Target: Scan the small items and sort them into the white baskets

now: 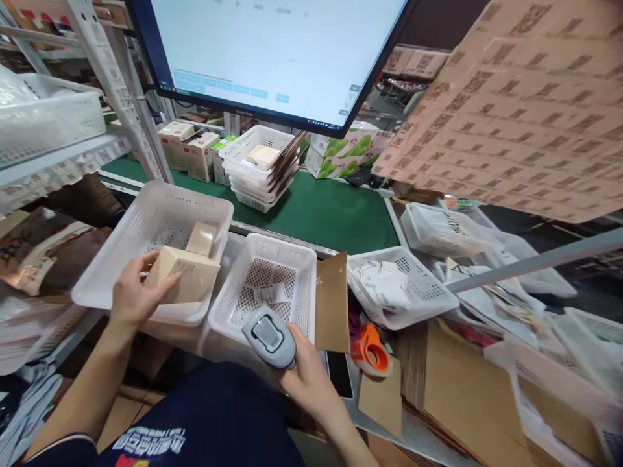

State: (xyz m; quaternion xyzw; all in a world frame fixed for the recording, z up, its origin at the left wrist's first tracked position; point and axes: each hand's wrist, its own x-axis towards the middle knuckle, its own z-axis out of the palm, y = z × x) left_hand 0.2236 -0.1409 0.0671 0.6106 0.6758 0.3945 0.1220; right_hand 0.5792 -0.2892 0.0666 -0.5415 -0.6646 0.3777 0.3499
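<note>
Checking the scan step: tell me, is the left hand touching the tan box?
Touching: the head view shows the left hand gripping the tan box, fingers wrapped around its near end.

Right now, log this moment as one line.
left hand: grips tan box over white basket | right hand: holds grey scanner | beside: basket with paper slip

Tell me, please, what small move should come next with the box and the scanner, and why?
Probably swing the scanner left toward the box: the left hand holds it up over the basket, while the right hand aims elsewhere.
</note>
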